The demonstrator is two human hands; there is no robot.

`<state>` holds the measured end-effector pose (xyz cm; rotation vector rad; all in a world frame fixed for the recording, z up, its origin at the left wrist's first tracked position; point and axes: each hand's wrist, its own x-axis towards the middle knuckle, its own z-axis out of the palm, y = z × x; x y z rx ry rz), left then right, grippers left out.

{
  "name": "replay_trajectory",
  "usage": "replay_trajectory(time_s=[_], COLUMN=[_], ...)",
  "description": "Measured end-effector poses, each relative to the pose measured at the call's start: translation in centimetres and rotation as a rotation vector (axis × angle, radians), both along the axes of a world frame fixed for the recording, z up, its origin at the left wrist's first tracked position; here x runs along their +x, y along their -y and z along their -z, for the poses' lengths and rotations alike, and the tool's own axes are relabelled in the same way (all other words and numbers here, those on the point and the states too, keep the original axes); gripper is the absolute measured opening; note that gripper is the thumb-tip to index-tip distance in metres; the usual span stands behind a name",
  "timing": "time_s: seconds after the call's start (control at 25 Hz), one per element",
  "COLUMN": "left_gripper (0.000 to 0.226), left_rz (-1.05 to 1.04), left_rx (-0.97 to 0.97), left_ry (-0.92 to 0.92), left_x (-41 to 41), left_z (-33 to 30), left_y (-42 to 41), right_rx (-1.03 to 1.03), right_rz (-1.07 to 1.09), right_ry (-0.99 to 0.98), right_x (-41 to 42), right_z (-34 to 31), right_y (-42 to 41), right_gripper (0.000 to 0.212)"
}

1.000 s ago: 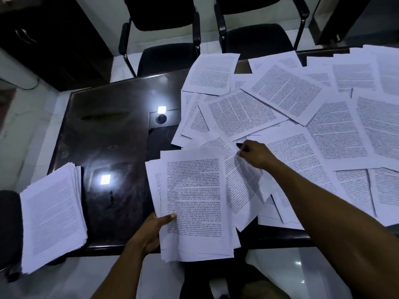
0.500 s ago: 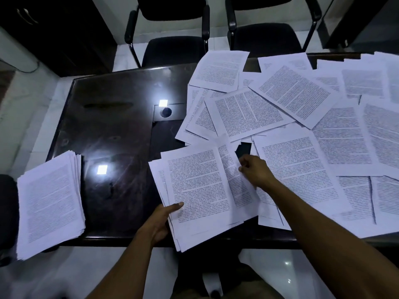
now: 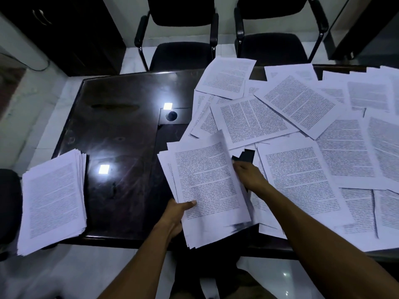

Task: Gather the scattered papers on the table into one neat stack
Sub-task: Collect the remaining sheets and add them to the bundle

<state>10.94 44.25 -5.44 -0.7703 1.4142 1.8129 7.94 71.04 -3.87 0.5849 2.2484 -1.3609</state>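
The step in hand looks like mid-collection: the left hand (image 3: 177, 214) grips a bundle (image 3: 207, 186) of printed sheets at its lower left corner, thumb curled over the top page, while the right hand (image 3: 250, 175) is at the bundle's right edge, fingers curled against or round the sheets there — whether it pinches one loose sheet or steadies the whole bundle cannot be told. The bundle is tilted and fanned, its near end hanging past the front edge of the table (image 3: 121, 134), edges uneven and the bottom corner slightly blurred. By my reading the next move calls for seating the sheet at the right hand squarely on the bundle, then reaching for another page from the loose papers (image 3: 302, 117) that cover the right half of the table, overlapping at all angles, some running out of view on the right. These are white pages with dense black text, thin and floppy — likely to slide and curl unless pressed flat. A thicker stack (image 3: 54, 197) sits at the table's left front corner, well apart from the bundle, roughly squared yet fanned along its right edge; it seems the likely place for the bundle to end up. Much of the task remains.
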Motion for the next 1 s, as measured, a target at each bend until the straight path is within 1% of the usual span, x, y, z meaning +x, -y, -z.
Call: replay_trajectory(time_s=[0.04, 0.12, 0.16, 0.2, 0.24, 0.28, 0.32, 0.4, 0.44, 0.48, 0.56, 0.68, 0.8, 0.88, 0.96, 1.0], left_gripper=[0.051, 0.059, 0.061, 0.060, 0.058, 0.056, 0.058, 0.065, 0.064, 0.059, 0.053, 0.059, 0.058, 0.057, 0.059, 0.061], left_rz=[0.024, 0.066, 0.064, 0.049, 0.026, 0.009, 0.007, 0.055, 0.103, 0.149, 0.212, 0.222, 0.295, 0.343, 0.349, 0.322], left_rx=[0.038, 0.109, 0.132, 0.150, 0.160, 0.168, 0.174, 0.178, 0.165, 0.161, 0.191, 0.284, 0.284, 0.287, 0.352, 0.381], left_ry=[-0.024, -0.065, -0.081, -0.102, -0.127, -0.153, -0.184, -0.213, -0.218, -0.219, -0.222, -0.206, -0.226, -0.256, -0.272, -0.279], left_x=[-0.2, -0.7, -1.1, -1.5, -2.0, -2.6, -3.2, -4.5, -5.2, -5.9, -7.5, -10.2, -12.7, -14.0, -15.0, -15.7], left_z=[-0.4, -1.5, -2.0, -2.7, -3.3, -3.9, -4.6, -6.5, -7.6, -8.8, -11.0, -13.0, -14.0, -14.4, -14.5, -14.4], left_y=[0.3, 1.0, 1.3, 1.6, 1.9, 2.3, 2.5, 2.2, 1.8, 1.5, 1.7, 4.6, 6.7, 7.8, 9.1, 10.1], right_rx=[-0.093, -0.321, -0.479, -0.670, -0.788, -0.830, -0.755, -0.480, -0.391, -0.367, -0.408, -0.414, -0.348, -0.260, -0.188, -0.158], right_rz=[0.019, 0.040, 0.081, 0.185, 0.264, 0.277, 0.202, -0.032, -0.089, -0.098, -0.080, -0.107, -0.142, -0.162, -0.081, -0.007], right_ry=[0.041, 0.068, 0.057, 0.056, 0.056, 0.035, -0.013, -0.117, -0.154, -0.166, -0.205, -0.216, -0.202, -0.253, -0.339, -0.385], right_x=[-0.1, -0.2, -0.3, -0.6, -0.9, -1.2, -1.7, -2.7, -3.2, -3.8, -4.8, -5.9, -6.8, -7.5, -8.1, -8.5], right_z=[-0.5, -2.2, -3.4, -4.6, -6.3, -7.9, -9.6, -12.4, -13.4, -14.2, -16.1, -18.2, -19.0, -19.4, -20.4, -21.4], right_y=[-0.1, 0.2, 0.2, 0.1, -0.1, -0.3, -0.3, 0.9, 1.6, 2.1, 2.6, 2.1, 4.5, 7.8, 9.9, 10.9], right_gripper=[0.048, 0.046, 0.052, 0.064, 0.074, 0.074, 0.065, 0.041, 0.039, 0.040, 0.039, 0.036, 0.035, 0.031, 0.023, 0.018])
